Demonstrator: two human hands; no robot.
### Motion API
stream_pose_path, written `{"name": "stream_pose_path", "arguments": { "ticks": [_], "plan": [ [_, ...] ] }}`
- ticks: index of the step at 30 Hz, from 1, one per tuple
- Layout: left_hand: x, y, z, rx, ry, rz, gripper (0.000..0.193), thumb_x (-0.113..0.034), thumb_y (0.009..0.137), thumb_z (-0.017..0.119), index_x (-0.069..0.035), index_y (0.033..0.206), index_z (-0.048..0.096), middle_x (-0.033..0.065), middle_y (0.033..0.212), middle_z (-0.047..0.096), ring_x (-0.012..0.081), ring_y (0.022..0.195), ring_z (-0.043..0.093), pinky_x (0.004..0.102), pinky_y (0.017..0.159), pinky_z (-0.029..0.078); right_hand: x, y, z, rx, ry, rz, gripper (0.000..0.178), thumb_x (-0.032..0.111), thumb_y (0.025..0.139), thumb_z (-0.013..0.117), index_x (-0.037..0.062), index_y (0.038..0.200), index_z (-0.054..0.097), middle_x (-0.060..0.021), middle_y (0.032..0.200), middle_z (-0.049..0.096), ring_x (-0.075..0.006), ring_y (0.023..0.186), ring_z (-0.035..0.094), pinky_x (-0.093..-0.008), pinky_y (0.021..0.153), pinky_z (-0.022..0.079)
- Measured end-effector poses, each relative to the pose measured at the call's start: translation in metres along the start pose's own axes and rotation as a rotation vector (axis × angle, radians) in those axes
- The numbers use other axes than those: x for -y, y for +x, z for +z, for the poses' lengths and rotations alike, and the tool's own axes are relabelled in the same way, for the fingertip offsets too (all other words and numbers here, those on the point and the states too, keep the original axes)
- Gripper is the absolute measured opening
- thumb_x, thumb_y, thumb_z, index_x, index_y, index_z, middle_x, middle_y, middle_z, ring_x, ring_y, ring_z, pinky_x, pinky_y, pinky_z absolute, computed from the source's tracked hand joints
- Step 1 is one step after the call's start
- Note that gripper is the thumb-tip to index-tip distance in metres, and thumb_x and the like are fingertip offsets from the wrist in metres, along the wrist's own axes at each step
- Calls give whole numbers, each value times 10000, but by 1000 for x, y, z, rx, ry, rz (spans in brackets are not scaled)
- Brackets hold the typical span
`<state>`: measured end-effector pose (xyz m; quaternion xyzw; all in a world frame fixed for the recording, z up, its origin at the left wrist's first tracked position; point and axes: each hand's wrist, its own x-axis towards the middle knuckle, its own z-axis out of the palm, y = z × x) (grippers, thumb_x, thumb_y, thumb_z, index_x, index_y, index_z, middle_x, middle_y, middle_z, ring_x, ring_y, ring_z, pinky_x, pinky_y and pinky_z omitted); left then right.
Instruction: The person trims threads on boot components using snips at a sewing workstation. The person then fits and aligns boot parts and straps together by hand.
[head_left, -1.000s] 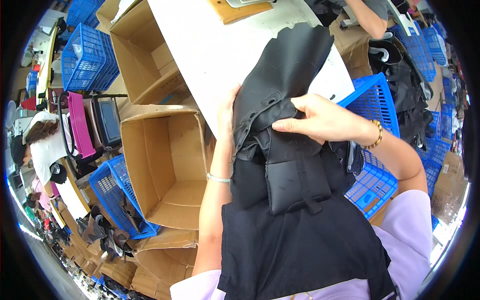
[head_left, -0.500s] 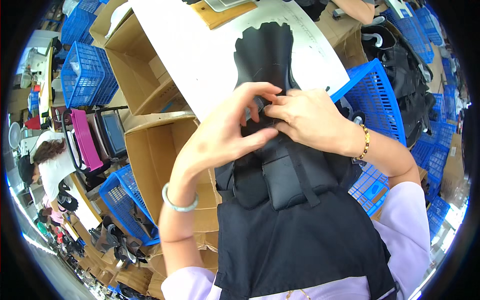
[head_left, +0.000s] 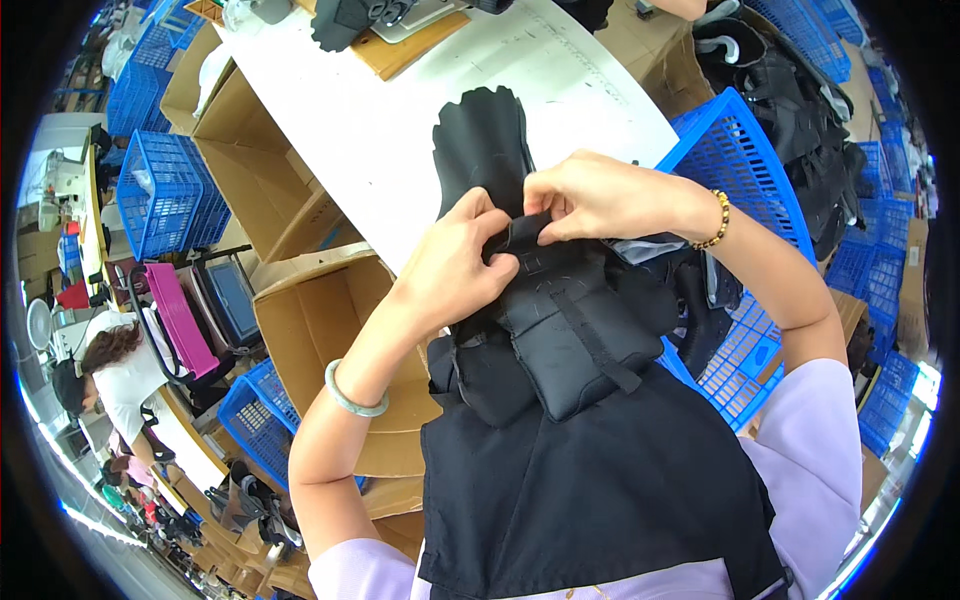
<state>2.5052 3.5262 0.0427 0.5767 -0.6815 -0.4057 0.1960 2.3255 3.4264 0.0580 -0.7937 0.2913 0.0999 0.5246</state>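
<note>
A black padded piece with a scalloped far end (head_left: 482, 140) and a strap sewn along its near pad lies across the table edge and my apron (head_left: 600, 490). My left hand (head_left: 455, 262) is closed on a black strap (head_left: 524, 232) at the piece's narrow middle, thumb and fingers pinching its left end. The right hand (head_left: 590, 200) pinches the strap's other end between thumb and fingertips, slightly raised. Nearer my body, the padded sections (head_left: 580, 345) rest against the apron. Part of the piece under my fingers is hidden.
A white table (head_left: 330, 110) extends ahead, with a wooden board (head_left: 400, 50) at its far side. Open cardboard boxes (head_left: 320, 310) stand on the left. At the right, a blue crate (head_left: 745, 180) holds black pieces. A person in white (head_left: 125, 370) works far left.
Both hands have closed on the black strap, where the left was spread before. The padded piece has shifted left and nearer in view. More black things now show at the table's far edge.
</note>
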Motion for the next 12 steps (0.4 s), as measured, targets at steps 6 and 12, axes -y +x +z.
{"name": "stream_pose_path", "arguments": {
  "ticks": [6, 12],
  "plan": [
    [25, -6, 2, 81, -659, -88, 183, 45, 693, 496, 54, 865, 557, -2, 847, 416, 78, 750, 393, 225, 644, 334, 7, -1, -3, -64, -659, -445, 315, 101, 674, 704, 76, 975, 614, -38, 916, 606, -244, 957, 507, -344, 764, 394],
    [46, -7, -1, 286, -937, -228, 415, 33, 614, 488, 1, 1002, 631, 4, 983, 505, 78, 932, 463, 211, 805, 363, 28, 15, -17, 193, -479, -91, 314, 210, 652, 705, 44, 905, 622, -150, 840, 654, -260, 911, 618, -364, 888, 396]
  ]
}}
